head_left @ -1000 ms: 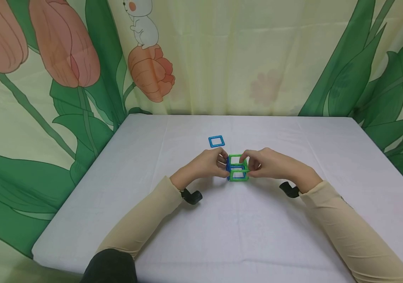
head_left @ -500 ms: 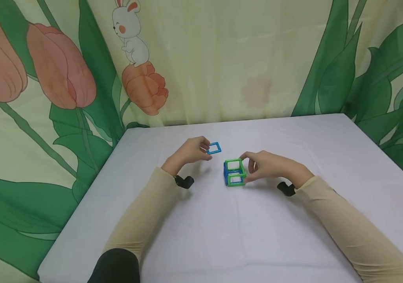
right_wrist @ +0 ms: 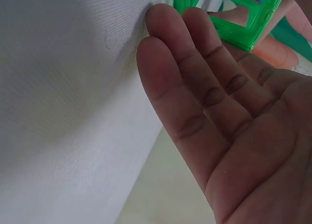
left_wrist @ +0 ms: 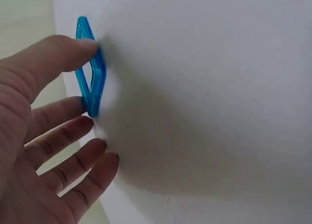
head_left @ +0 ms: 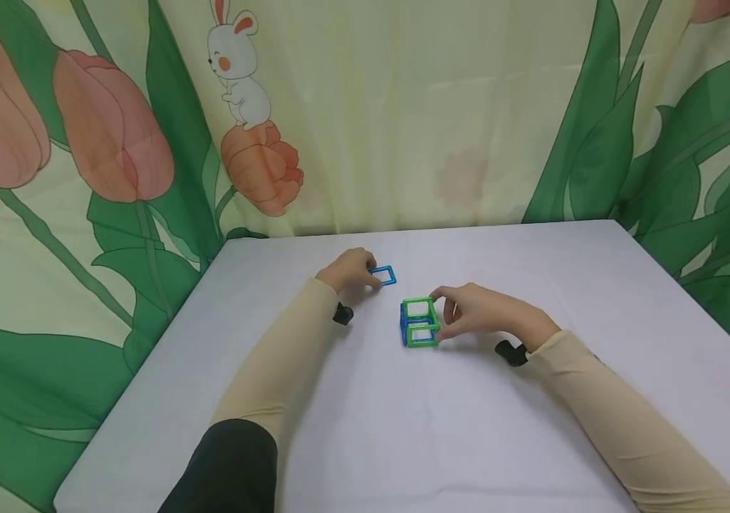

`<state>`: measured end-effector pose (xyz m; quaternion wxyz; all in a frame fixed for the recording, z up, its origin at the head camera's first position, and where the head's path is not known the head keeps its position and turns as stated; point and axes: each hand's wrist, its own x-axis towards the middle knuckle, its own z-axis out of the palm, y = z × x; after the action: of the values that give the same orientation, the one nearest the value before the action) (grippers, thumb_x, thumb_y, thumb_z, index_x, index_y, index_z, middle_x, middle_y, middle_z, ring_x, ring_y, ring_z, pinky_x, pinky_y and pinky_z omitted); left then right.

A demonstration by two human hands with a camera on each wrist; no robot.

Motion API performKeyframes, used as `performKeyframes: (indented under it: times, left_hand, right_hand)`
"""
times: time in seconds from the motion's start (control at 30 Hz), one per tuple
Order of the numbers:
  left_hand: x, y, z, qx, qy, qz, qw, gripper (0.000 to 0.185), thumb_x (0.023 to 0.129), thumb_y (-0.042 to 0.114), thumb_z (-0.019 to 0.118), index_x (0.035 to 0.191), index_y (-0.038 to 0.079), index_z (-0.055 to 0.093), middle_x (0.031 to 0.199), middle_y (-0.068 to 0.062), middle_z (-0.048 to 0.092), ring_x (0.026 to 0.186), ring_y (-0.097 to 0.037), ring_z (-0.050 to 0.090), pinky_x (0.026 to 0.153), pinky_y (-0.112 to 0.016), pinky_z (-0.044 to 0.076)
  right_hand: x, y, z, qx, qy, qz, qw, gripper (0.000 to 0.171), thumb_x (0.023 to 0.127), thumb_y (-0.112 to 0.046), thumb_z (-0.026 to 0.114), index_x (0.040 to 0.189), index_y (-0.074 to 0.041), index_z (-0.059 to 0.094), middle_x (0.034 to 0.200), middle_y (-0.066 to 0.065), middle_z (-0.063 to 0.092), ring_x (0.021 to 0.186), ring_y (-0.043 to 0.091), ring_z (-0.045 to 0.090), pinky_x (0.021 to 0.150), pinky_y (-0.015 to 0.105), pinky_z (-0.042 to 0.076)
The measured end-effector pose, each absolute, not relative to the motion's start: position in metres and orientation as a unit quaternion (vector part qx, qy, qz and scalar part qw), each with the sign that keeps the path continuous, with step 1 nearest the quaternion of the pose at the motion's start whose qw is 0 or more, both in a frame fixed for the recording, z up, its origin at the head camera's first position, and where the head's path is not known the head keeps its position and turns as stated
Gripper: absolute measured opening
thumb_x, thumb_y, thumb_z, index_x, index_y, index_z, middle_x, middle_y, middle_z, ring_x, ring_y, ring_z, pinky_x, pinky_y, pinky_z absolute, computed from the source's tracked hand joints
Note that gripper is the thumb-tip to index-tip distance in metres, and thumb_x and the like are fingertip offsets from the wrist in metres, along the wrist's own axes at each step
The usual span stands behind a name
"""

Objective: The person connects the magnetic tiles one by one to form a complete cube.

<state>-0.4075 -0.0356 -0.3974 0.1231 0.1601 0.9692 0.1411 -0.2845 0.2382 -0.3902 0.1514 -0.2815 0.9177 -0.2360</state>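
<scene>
A small cube of green and blue square frames stands near the middle of the tabletop, a little toward its far edge. The right hand rests against the cube's right side, thumb at the top frame and fingers lying straight and together along the green side frame; whether the thumb and fingers actually squeeze the cube cannot be told. To the cube's far left, apart from it, a single blue square frame lies flat on the cloth. The left hand is at that frame's left edge: in the left wrist view the thumb and forefinger touch the frame's rim on either side of one corner, starting a pinch, while the other fingers hang loosely spread beside it. Both frames sit well away from every edge of the tabletop. The white cloth lies bare in a broad band between the cube and the near edge, and out to the right edge too. A flower-printed curtain hangs just behind the far edge.
</scene>
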Motion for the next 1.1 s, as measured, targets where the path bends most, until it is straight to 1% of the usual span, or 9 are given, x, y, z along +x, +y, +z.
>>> performKeyframes:
  times: [0.1,0.23,0.37,0.57,0.83,0.93,1.1]
  left_hand:
    - [-0.41,-0.039,-0.399,0.154,0.968,0.152,0.128,0.049,0.088,0.035,0.081,0.128,0.009,0.068,0.127,-0.005,0.063,0.113,-0.021,0.056,0.107,-0.038,0.048]
    - [-0.411,-0.039,-0.397,0.153,0.966,0.162,0.131,0.049,0.087,0.034,0.082,0.128,0.009,0.069,0.128,-0.006,0.063,0.114,-0.022,0.056,0.108,-0.039,0.048]
    - [-0.411,-0.037,-0.395,0.153,0.966,0.162,0.128,0.05,0.087,0.032,0.082,0.129,0.008,0.068,0.127,-0.007,0.063,0.113,-0.023,0.056,0.108,-0.04,0.048]
    - [-0.406,-0.037,-0.399,0.152,0.966,0.174,0.116,0.049,0.084,0.031,0.084,0.123,0.005,0.069,0.121,-0.008,0.067,0.107,-0.023,0.058,0.103,-0.039,0.05]
    - [-0.377,-0.047,-0.399,0.16,0.959,0.205,0.115,0.051,0.083,0.034,0.083,0.124,0.005,0.07,0.116,-0.007,0.07,0.101,-0.022,0.06,0.094,-0.038,0.054]
    - [-0.363,-0.051,-0.392,0.164,0.957,0.212,0.113,0.051,0.083,0.034,0.084,0.123,0.006,0.071,0.114,-0.006,0.07,0.099,-0.022,0.06,0.091,-0.038,0.054]
    - [-0.346,-0.048,-0.374,0.208,0.952,0.196,0.11,0.05,0.082,0.036,0.085,0.12,0.005,0.072,0.108,-0.005,0.072,0.097,-0.02,0.064,0.088,-0.036,0.056]
  right_hand:
    - [-0.282,0.236,-0.389,-0.279,0.919,-0.234,0.155,0.077,0.082,-0.043,0.085,0.14,-0.004,0.052,0.092,-0.005,0.068,0.082,0.01,0.063,0.081,0.032,0.052]
    - [-0.282,0.234,-0.386,-0.276,0.92,-0.23,0.155,0.077,0.083,-0.041,0.085,0.14,-0.003,0.051,0.091,-0.004,0.068,0.082,0.011,0.063,0.08,0.032,0.052]
    - [-0.282,0.234,-0.384,-0.275,0.921,-0.229,0.152,0.077,0.083,-0.041,0.085,0.14,-0.002,0.051,0.09,-0.004,0.068,0.081,0.011,0.062,0.079,0.032,0.051]
    - [-0.284,0.234,-0.388,-0.279,0.917,-0.237,0.157,0.077,0.083,-0.041,0.086,0.14,-0.002,0.051,0.087,-0.005,0.068,0.079,0.01,0.061,0.078,0.031,0.051]
    - [-0.283,0.23,-0.39,-0.279,0.918,-0.229,0.165,0.078,0.083,-0.043,0.085,0.141,-0.003,0.051,0.088,-0.007,0.07,0.08,0.009,0.062,0.079,0.03,0.052]
    - [-0.284,0.229,-0.39,-0.277,0.92,-0.224,0.164,0.078,0.083,-0.043,0.085,0.141,-0.003,0.051,0.088,-0.007,0.07,0.08,0.009,0.063,0.079,0.031,0.052]
    - [-0.285,0.232,-0.39,-0.27,0.921,-0.227,0.164,0.079,0.083,-0.043,0.085,0.141,-0.004,0.05,0.089,-0.007,0.07,0.082,0.009,0.064,0.081,0.032,0.052]
